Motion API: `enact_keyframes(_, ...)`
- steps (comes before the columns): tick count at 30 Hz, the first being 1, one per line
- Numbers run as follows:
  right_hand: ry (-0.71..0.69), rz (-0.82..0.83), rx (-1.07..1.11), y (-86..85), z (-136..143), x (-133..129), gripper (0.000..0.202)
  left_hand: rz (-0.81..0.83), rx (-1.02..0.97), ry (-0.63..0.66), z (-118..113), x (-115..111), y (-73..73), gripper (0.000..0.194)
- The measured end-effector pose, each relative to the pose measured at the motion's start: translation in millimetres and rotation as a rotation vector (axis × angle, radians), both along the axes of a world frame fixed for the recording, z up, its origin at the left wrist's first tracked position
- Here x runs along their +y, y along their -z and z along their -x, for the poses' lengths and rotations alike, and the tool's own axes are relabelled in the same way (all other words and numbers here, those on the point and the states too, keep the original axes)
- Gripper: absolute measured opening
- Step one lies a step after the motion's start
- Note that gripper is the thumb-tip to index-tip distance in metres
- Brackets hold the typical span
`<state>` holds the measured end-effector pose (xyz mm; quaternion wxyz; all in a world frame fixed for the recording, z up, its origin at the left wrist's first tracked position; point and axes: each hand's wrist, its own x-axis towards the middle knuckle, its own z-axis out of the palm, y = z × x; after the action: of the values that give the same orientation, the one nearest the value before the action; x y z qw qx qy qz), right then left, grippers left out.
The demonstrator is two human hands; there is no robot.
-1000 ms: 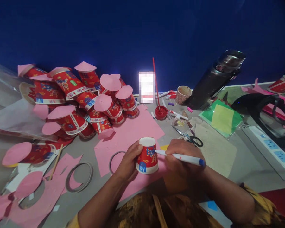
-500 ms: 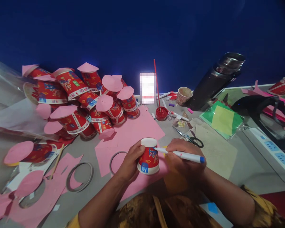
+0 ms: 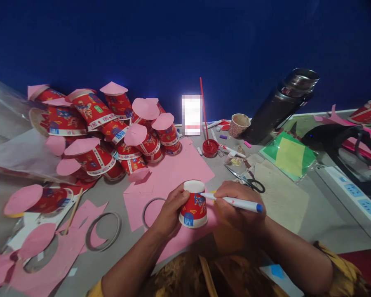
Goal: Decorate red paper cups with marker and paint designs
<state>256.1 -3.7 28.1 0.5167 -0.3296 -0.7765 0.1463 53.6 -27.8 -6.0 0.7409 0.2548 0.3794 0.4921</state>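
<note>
A red paper cup (image 3: 194, 208) with blue and gold print is upside down in front of me, its white base facing up. My left hand (image 3: 172, 208) is closed around its left side, thumb near the base. Between the fingers of my right hand (image 3: 239, 204) is a white marker pen (image 3: 239, 203) with a blue end. The pen's tip meets the upper right of the cup's wall. Pink paper (image 3: 176, 173) lies under the cup and hands. Just left of the cup, a grey ring (image 3: 144, 212) is partly covered by my left hand.
Red cups with pink paper cone tops (image 3: 94, 150) are piled at the left. Scissors (image 3: 245, 178), a red pot (image 3: 210, 148) with a stick, a black flask (image 3: 275, 111) and a power strip (image 3: 352, 198) stand or lie to the right. Another grey ring (image 3: 103, 232) rests near the pink offcuts.
The marker pen and my right hand have shifted very slightly, the pen's blue end moving a little left. The cup stays almost in place in my left hand.
</note>
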Motion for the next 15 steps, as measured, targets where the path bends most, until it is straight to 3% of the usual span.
enact_keyframes(15,-0.075,-0.010,-0.046,-4.6,2.6,-0.1,0.016,0.006,-0.021,-0.013,-0.2,-0.3,0.9,0.046)
